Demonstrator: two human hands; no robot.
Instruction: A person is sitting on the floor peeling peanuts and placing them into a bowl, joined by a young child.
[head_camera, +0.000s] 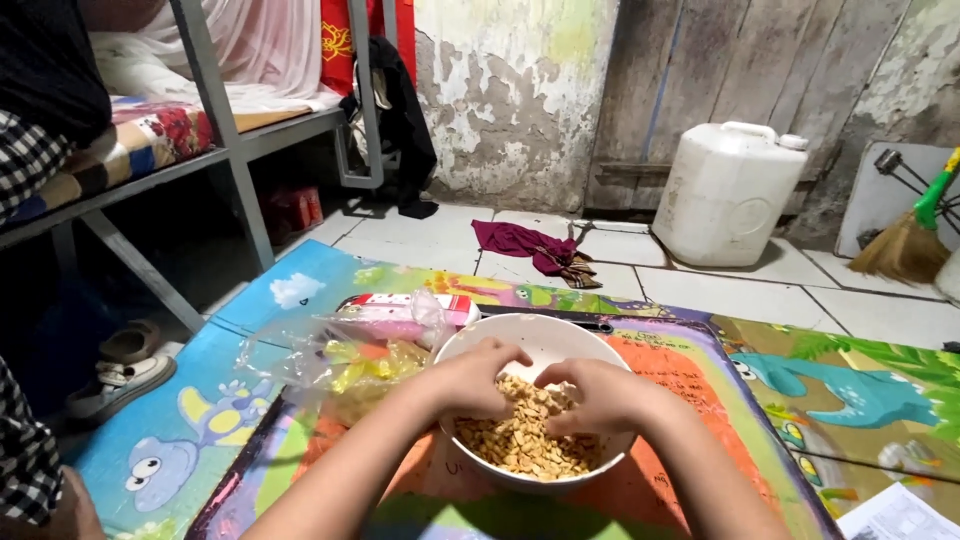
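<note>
Colourful cartoon mat on white tiled floor; white jerrycan by peeling wall, metal bed frame at left. White bowl of peanuts sits mid-mat (crumpled plastic bag beside it). Left hand and right hand curl inward, fingers loosely bent, resting in the peanuts.

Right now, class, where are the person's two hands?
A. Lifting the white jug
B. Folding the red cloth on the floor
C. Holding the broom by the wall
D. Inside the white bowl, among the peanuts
D: both the left hand and the right hand are down in the white bowl, resting on the peanuts, well away from the wall.
</note>
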